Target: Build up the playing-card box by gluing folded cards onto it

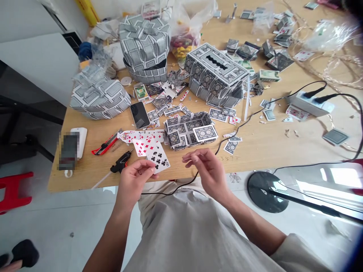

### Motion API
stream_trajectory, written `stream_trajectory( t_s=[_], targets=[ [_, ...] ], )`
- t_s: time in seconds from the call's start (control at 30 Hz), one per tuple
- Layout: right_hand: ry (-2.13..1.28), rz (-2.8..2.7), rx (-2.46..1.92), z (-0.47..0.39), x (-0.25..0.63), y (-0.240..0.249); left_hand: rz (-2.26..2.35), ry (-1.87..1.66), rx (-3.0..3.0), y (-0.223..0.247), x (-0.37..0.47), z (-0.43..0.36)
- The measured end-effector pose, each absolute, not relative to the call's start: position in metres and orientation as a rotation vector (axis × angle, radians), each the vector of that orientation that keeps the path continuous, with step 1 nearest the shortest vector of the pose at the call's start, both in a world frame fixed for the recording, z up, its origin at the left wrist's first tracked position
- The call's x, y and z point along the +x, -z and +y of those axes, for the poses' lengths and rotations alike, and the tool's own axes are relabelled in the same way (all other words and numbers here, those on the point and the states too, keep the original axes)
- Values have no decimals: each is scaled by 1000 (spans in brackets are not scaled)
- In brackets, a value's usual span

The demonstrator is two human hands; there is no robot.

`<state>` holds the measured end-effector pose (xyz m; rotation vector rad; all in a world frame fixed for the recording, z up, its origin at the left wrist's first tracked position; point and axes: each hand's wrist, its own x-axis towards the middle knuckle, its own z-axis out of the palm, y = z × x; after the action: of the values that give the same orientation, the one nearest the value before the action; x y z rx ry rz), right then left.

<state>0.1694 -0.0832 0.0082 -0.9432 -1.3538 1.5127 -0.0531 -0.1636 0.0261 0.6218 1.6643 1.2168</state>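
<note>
My left hand (138, 175) pinches the lower left edge of an eight of clubs card (160, 160), held face up at the table's front edge. Just beyond it, partly overlapped, is a red diamond card (143, 147). My right hand (208, 170) hovers to the right with loosely curled fingers apart and nothing visible in them. Between and beyond the hands sits a small open box made of playing cards (185, 128), with a loose card (205, 133) on its right front side. A black glue gun (121, 162) lies left of my left hand, near a red utility knife (107, 143).
A card-built tissue box (217, 73), a lidded card basket (146, 49) and a round card box (100, 99) stand farther back. A phone (140, 114) lies among card scraps. A black cable (241, 128) runs from the power strip (312, 102) past my right hand.
</note>
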Motion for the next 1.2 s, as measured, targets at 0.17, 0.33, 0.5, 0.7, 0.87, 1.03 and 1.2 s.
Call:
stream_trajectory(
  t_s=[0.17, 0.33, 0.5, 0.7, 0.87, 1.03, 1.2],
  targets=[
    [-1772, -1068, -954, -72, 181, -13, 1733, -1213, 735, -28, -50, -156],
    [-2057, -811, -882, -73, 185, -20, 1738, -1245, 874, -28, -42, -154],
    [-2066, -771, -822, -71, 182, -20, 1905, -1203, 1154, -23, -32, -161],
    [-1525, -1061, -867, -73, 179, -11, 2013, -1222, 1264, -32, -18, -159],
    [-1112, -1626, -929, -78, 182, -1, 2007, -1233, 1271, -42, -9, -155],
    [-1041, -1837, -894, -64, 196, 2, 2014, -1172, 1292, -38, -23, -151],
    [-857, -1838, -942, -45, 208, -13, 2011, -1177, 1212, -40, -45, -137]
  ],
)
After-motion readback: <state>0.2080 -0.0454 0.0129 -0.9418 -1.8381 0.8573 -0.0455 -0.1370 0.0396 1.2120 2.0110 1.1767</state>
